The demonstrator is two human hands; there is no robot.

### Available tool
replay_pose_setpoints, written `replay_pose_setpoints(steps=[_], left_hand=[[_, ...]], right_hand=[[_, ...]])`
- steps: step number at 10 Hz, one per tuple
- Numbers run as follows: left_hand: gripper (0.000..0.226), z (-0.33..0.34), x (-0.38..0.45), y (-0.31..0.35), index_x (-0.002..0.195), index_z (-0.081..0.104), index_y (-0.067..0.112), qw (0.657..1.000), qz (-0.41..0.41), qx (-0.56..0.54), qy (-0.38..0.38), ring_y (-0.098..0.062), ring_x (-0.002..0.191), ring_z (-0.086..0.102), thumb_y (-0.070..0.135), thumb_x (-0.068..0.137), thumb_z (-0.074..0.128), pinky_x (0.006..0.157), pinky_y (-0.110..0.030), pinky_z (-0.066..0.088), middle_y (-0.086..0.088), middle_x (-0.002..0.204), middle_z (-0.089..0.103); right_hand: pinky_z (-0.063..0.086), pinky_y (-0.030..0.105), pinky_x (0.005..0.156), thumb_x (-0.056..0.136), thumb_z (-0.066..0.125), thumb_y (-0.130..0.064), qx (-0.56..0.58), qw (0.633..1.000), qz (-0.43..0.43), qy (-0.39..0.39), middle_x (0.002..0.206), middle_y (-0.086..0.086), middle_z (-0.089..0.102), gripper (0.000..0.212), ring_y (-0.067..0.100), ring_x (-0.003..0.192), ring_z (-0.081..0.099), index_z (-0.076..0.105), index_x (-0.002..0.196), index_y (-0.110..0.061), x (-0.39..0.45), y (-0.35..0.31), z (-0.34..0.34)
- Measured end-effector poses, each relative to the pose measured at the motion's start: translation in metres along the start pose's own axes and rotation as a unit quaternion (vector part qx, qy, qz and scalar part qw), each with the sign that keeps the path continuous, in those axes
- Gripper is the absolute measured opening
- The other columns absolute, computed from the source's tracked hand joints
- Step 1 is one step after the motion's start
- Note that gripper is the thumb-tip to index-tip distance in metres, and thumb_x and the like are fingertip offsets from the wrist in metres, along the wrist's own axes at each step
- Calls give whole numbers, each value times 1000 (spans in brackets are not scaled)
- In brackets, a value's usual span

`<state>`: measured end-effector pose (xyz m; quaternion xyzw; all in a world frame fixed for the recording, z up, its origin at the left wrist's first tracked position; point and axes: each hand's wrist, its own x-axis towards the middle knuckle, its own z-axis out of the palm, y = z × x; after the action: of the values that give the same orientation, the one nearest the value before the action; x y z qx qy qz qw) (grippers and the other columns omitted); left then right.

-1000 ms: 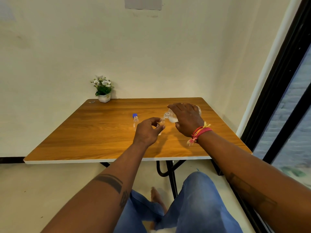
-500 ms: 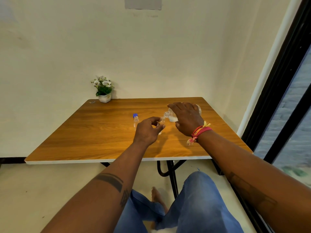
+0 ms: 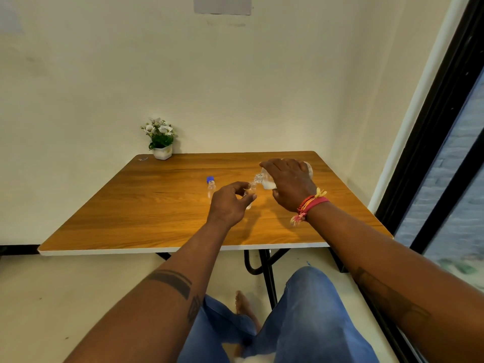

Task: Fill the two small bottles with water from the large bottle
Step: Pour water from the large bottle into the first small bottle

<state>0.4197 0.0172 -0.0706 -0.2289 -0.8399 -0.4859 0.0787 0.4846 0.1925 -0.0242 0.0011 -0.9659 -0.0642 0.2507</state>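
Note:
My right hand (image 3: 290,186) grips the large clear bottle (image 3: 265,180), tipped to the left with its open neck over a small uncapped bottle (image 3: 251,189). That small bottle stands on the wooden table (image 3: 157,216), held by the fingers of my left hand (image 3: 230,204), which hide most of it. A second small bottle (image 3: 210,187) with a blue cap stands upright just left of my left hand, untouched. The water level in either small bottle is too small to tell.
A small white pot of flowers (image 3: 161,138) stands at the table's far left corner against the wall. A dark window frame (image 3: 429,142) runs down the right side. My knees in blue jeans (image 3: 309,315) are below the table's near edge.

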Motion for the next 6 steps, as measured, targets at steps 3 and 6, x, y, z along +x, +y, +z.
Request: replay_pose_setpoints(steps=[3,6], left_hand=[[40,1,0,1,125,70,23,1000,-3,-5,3,-9,93,65,39,89,76,78,-22,47,9,101,71],[40,1,-1,3,126,69,22,1000,-1,-11,0,-9,93,65,36,89,76,82,-24,49,11,99,68]], right_hand=[[36,52,109,78,80,-21,3,1000,-1,7,148,4,49,79,32,135,46,42,147,-24,0,0,-1],[39,53,105,75,82,-19,0,1000,-2,14,145,4,52,79,32,132,49,45,145,-23,0,2,0]])
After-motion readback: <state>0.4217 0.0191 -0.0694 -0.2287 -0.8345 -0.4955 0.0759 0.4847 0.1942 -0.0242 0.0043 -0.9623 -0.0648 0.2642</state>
